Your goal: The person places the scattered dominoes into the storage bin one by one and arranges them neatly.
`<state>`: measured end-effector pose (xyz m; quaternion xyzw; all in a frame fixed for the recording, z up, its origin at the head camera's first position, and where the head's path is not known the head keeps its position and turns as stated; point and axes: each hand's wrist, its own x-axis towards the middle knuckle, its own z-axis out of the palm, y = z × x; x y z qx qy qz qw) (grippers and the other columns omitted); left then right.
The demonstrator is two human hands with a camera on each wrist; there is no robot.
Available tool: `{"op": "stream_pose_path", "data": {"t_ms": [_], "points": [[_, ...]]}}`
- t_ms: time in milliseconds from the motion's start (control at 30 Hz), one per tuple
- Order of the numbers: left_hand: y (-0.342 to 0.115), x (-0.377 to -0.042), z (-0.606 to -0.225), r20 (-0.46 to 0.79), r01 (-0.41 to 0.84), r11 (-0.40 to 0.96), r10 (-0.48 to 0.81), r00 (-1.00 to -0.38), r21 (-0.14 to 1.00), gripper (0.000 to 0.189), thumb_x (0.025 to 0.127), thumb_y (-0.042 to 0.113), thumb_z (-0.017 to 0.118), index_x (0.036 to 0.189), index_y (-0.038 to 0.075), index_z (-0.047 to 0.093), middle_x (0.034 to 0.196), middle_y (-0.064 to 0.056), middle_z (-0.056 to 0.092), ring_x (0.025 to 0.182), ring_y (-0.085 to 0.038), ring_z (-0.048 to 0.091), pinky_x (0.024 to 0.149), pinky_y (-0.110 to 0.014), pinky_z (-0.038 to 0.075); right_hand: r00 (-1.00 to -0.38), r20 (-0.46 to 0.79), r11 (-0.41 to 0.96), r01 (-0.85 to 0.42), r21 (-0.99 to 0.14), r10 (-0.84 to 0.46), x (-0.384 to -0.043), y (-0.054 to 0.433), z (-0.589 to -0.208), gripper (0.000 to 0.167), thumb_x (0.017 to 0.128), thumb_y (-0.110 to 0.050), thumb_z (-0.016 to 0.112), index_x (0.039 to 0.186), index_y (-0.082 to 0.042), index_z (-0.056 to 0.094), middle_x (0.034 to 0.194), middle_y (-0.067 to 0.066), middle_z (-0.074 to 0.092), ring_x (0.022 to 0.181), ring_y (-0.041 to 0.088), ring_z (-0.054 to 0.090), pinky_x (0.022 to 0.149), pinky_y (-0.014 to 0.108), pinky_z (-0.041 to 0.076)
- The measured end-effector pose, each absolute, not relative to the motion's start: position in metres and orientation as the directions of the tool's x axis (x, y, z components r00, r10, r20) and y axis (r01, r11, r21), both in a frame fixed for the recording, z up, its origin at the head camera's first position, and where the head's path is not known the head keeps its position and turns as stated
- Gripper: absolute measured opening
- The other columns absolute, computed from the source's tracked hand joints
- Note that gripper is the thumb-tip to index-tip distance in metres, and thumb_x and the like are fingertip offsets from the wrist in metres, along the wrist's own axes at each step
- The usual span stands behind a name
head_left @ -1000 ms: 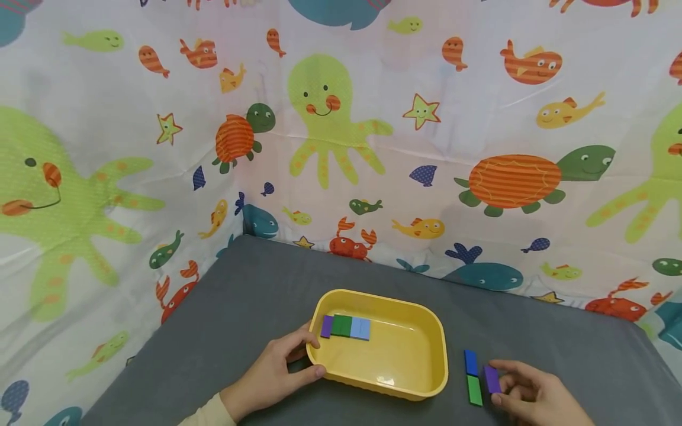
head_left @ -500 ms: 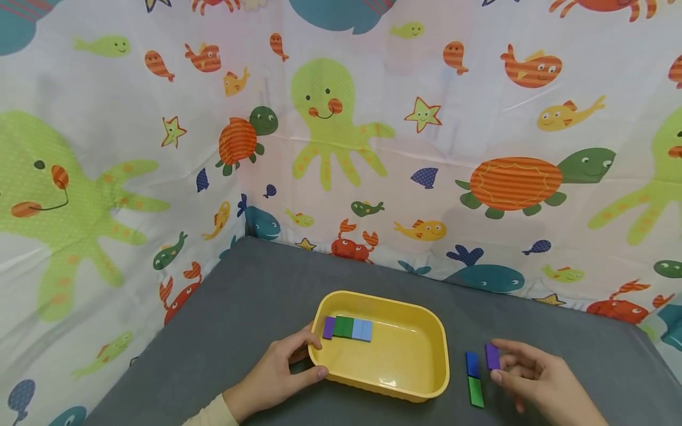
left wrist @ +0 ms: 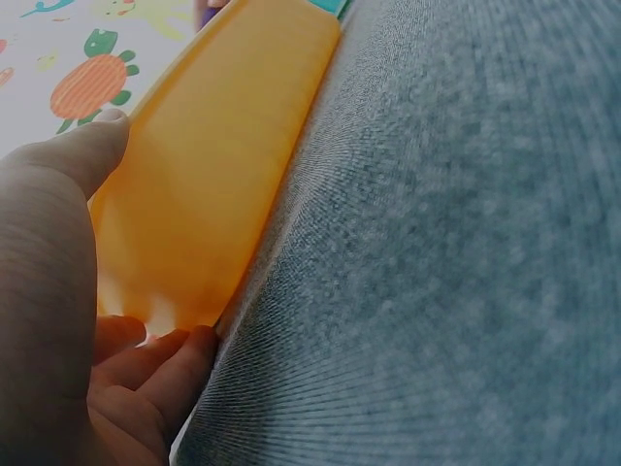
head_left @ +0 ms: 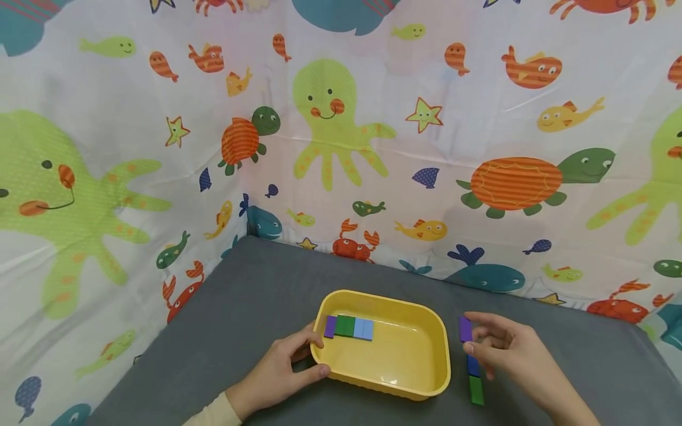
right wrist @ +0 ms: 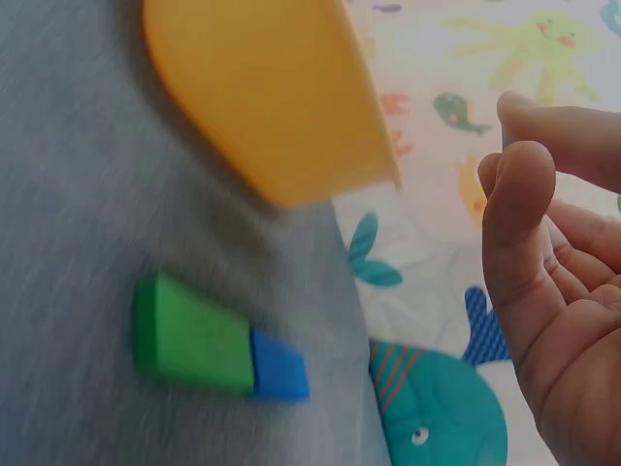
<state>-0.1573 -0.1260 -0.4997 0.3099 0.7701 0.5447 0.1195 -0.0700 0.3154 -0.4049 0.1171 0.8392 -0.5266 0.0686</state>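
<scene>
At its left end, my left hand (head_left: 282, 370) grips the yellow plastic tub (head_left: 446, 355), thumb at the near rim and fingers along the side. Thumb and forefinger of my right hand (head_left: 511, 346) pinch a purple block (head_left: 465, 329), right of the tub and higher than its floor. In the right wrist view the fingers hide most of that block. Below the right hand, a blue block (head_left: 473, 365) and a green block (head_left: 476, 390) lie end to end on the cloth, the blue partly covered by the thumb in the head view.
Inside the tub, a purple block (head_left: 330, 326), dark green blocks (head_left: 345, 325) and light blue blocks (head_left: 363, 329) form a row along the back left. Dark grey cloth (head_left: 256, 284) covers the table. A curtain (head_left: 373, 177) printed with sea animals stands behind and to the left.
My right hand has carried the purple block away from beside the blue and green pair, up and left past the blue block's far end. My left hand keeps its hold on the tub.
</scene>
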Motion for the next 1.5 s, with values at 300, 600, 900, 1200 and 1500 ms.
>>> {"op": "stream_pose_path", "data": {"t_ms": [300, 600, 900, 1200, 1500], "points": [[-0.125, -0.159, -0.503, 0.154, 0.347, 0.213, 0.608, -0.779, 0.913, 0.027, 0.101, 0.033, 0.083, 0.12, 0.026, 0.064, 0.168, -0.021, 0.044, 0.152, -0.036, 0.048, 0.109, -0.038, 0.054, -0.992, -0.126, 0.404, 0.107, -0.908, -0.022, -0.089, 0.289, -0.396, 0.069, 0.096, -0.024, 0.088, 0.152, 0.001, 0.056, 0.104, 0.018, 0.071, 0.064, 0.035, 0.066, 0.062, 0.043, 0.064], [-0.126, -0.158, -0.501, 0.145, 0.345, 0.223, 0.611, -0.778, 0.912, 0.027, 0.102, 0.035, 0.082, 0.119, 0.026, 0.064, 0.168, -0.022, 0.044, 0.152, -0.036, 0.048, 0.108, -0.04, 0.055, -0.991, -0.092, 0.427, 0.042, -0.903, -0.098, -0.109, 0.265, -0.405, 0.063, 0.097, -0.02, 0.087, 0.149, 0.001, 0.059, 0.103, 0.015, 0.074, 0.063, 0.032, 0.066, 0.058, 0.041, 0.064], [-0.125, -0.157, -0.501, 0.155, 0.356, 0.22, 0.613, -0.774, 0.908, 0.026, 0.102, 0.034, 0.082, 0.119, 0.027, 0.064, 0.167, -0.02, 0.045, 0.152, -0.036, 0.047, 0.107, -0.04, 0.056, -0.986, -0.132, 0.369, 0.085, -0.926, -0.104, -0.122, 0.237, -0.415, 0.06, 0.095, -0.017, 0.089, 0.145, 0.001, 0.062, 0.101, 0.014, 0.072, 0.065, 0.03, 0.066, 0.058, 0.039, 0.063], [-0.126, -0.157, -0.5, 0.163, 0.347, 0.196, 0.61, -0.775, 0.917, 0.028, 0.101, 0.031, 0.083, 0.12, 0.026, 0.064, 0.167, -0.021, 0.045, 0.152, -0.036, 0.046, 0.109, -0.04, 0.054, -0.983, -0.099, 0.315, 0.045, -0.948, -0.157, -0.134, 0.218, -0.419, 0.058, 0.096, -0.013, 0.087, 0.144, 0.006, 0.061, 0.099, 0.015, 0.073, 0.063, 0.027, 0.065, 0.06, 0.04, 0.063], [-0.126, -0.156, -0.501, 0.172, 0.359, 0.198, 0.61, -0.773, 0.912, 0.028, 0.101, 0.031, 0.083, 0.12, 0.026, 0.064, 0.166, -0.022, 0.046, 0.152, -0.036, 0.047, 0.108, -0.04, 0.055, -0.984, -0.127, 0.337, 0.078, -0.938, -0.126, -0.143, 0.204, -0.428, 0.056, 0.095, -0.01, 0.087, 0.143, 0.005, 0.062, 0.096, 0.012, 0.073, 0.06, 0.026, 0.066, 0.06, 0.035, 0.063]]}}
